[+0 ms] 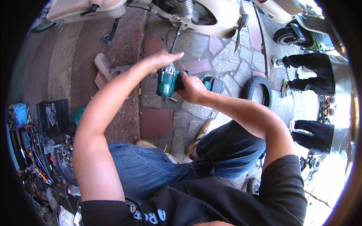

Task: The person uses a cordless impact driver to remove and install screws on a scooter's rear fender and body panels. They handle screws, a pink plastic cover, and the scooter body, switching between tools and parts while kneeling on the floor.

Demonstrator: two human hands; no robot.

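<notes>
A green and black cordless impact wrench (166,83) is in front of me, its nose turned away toward the scooter. My right hand (193,89) is wrapped around its handle, with the battery end (213,83) sticking out beyond the wrist. At the tool's nose, my left hand (166,60) is closed around the long metal extension bar (176,35), thumb stretched out to the right; its other fingers are mostly hidden. The bar reaches up to the underside of a pale scooter (222,19), near a coil spring (184,7). A thin rod shows between my hands.
Pale plastic panels (102,69) lie left of my hands on the stone paving (156,122). A loose tyre (257,90) lies at right, near two standing people in dark trousers (315,73). Tools and parts (41,154) are heaped at far left, beside a black box (52,115).
</notes>
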